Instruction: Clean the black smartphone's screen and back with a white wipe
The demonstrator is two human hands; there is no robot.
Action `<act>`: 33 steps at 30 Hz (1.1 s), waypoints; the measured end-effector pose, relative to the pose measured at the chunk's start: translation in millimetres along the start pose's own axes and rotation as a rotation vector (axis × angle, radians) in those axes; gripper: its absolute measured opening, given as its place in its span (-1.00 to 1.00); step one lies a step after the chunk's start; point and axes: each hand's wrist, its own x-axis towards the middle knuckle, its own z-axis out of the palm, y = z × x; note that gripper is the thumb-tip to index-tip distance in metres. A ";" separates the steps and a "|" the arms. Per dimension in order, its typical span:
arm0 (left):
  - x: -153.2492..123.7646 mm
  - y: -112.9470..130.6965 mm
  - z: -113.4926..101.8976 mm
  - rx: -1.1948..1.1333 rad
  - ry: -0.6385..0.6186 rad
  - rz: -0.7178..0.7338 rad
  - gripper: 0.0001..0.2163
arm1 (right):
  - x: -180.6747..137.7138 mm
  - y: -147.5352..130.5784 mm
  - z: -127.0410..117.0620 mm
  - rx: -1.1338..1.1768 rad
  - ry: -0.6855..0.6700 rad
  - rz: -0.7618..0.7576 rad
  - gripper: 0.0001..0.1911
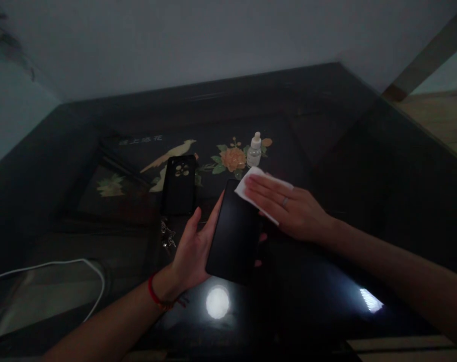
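Observation:
My left hand (194, 251) holds a black smartphone (232, 241) from beneath, its dark screen facing up and its fingertips showing past the right edge. Across the phone's top right corner lies a white wipe (256, 183), pressed there under the flat fingers of my right hand (289, 203). A ring sits on one of those fingers. Left of the phone, a black phone case (179, 186) with a round camera cut-out rests on the table, with a small metallic charm (167, 235) at its lower end. Behind the wipe stands a small dropper bottle (254, 151) with a white top.
The glossy dark table (319, 136) has a printed bird and flowers (233, 159) under its surface and reflects a round light. A white cable (73, 261) curves over its left side. A pale wall (198, 45) rises behind the table.

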 end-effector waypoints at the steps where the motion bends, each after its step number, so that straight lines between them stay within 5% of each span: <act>1: 0.0 -0.2 -0.5 0.003 0.005 0.007 -0.45 | -0.3 -5.4 1.6 0.042 -0.027 -0.067 -0.61; 4: -0.2 -0.3 0.4 0.041 0.052 0.035 -0.45 | 3.3 -30.2 4.4 0.223 -0.067 -0.431 -0.64; 6: -0.1 -0.4 3.2 0.061 0.087 0.041 -0.45 | 7.2 -35.3 3.1 0.249 -0.024 -0.518 -0.64; 10: 2.4 -2.2 9.1 0.028 0.124 0.030 -0.44 | 10.3 -16.7 0.4 0.069 0.014 -0.014 -0.62; 12: 4.3 -3.3 9.7 0.034 0.122 0.011 -0.40 | 10.2 -16.9 2.1 0.038 0.000 0.033 -0.61; 17: 5.0 -2.4 4.0 0.032 0.117 0.003 -0.39 | 11.2 -34.5 5.2 0.242 -0.052 -0.464 -0.63; 18: 4.4 -1.8 3.2 0.028 0.109 0.009 -0.39 | 10.9 -30.1 4.4 0.222 -0.039 -0.428 -0.62; 21: 3.5 -0.7 4.1 0.020 0.078 0.004 -0.40 | 7.8 -6.8 2.2 0.053 -0.023 0.008 -0.62; 23: 4.1 -0.7 6.1 0.024 0.079 -0.015 -0.42 | 5.7 -1.8 3.5 -0.012 0.027 0.081 -0.62; 29: 5.5 -2.1 6.0 0.020 0.113 0.024 -0.42 | 8.1 -31.1 10.8 0.242 -0.076 -0.495 -0.63; 33: 3.9 -2.4 3.6 0.008 0.105 0.028 -0.45 | 7.0 -9.0 5.3 0.056 -0.026 -0.019 -0.60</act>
